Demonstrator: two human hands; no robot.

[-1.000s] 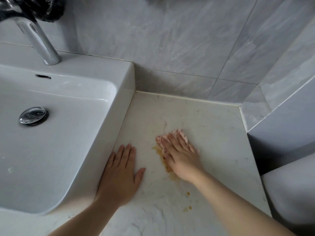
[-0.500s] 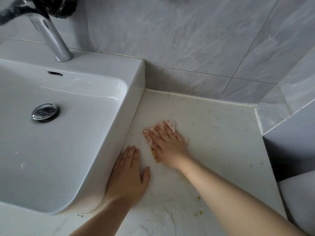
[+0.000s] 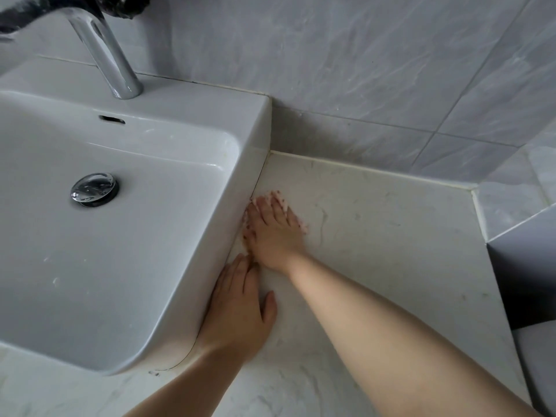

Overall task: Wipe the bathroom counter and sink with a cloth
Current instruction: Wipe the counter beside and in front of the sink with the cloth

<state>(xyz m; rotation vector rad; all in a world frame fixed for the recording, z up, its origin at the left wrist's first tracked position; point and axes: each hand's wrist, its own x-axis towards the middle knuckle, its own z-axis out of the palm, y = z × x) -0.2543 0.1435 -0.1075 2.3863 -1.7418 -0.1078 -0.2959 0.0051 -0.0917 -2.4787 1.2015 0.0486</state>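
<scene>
A white square sink (image 3: 255, 139) stands on a pale marble counter (image 3: 391, 236). My right hand (image 3: 272, 233) lies flat with straight fingers on a small pink-white cloth (image 3: 302, 225), pressing it onto the counter right against the sink's right wall. Only the cloth's edges peek out past my fingertips. A brownish smear shows by the sink wall under that hand. My left hand (image 3: 239, 308) rests flat on the counter just behind, its side against the sink base, holding nothing.
A chrome tap (image 3: 111, 58) rises at the sink's back, with a dark object above it. A chrome drain plug (image 3: 94, 189) sits in the basin. Grey tiled walls close the counter at the back and right. A white rounded fixture (image 3: 538, 365) stands lower right.
My right hand has slid the cloth left across the counter, from the middle up to the sink wall, over the brown smear. My left hand has stayed flat beside the sink.
</scene>
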